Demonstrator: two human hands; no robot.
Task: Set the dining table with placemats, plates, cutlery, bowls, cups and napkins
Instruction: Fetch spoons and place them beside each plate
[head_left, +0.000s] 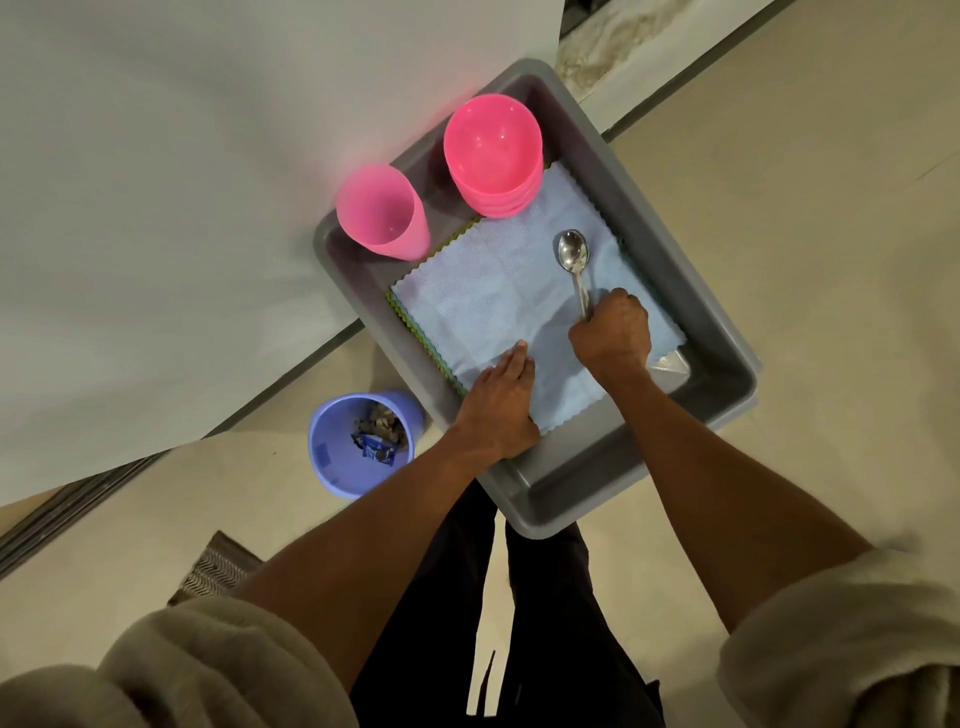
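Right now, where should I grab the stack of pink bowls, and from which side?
Take the stack of bowls by the rims, from above. It stands upright and open in the bin's far corner, walls close on two sides; the cup stands apart on another.

No legible text anywhere.

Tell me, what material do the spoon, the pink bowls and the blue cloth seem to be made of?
Spoon: looks like polished metal, with bright mirror-like reflections in its bowl.
Pink bowls: probably plastic, smooth and glossy, with small highlights and slightly glowing colour.
Blue cloth: woven fabric, matte, with ribbed texture, fold creases and zigzag edges.
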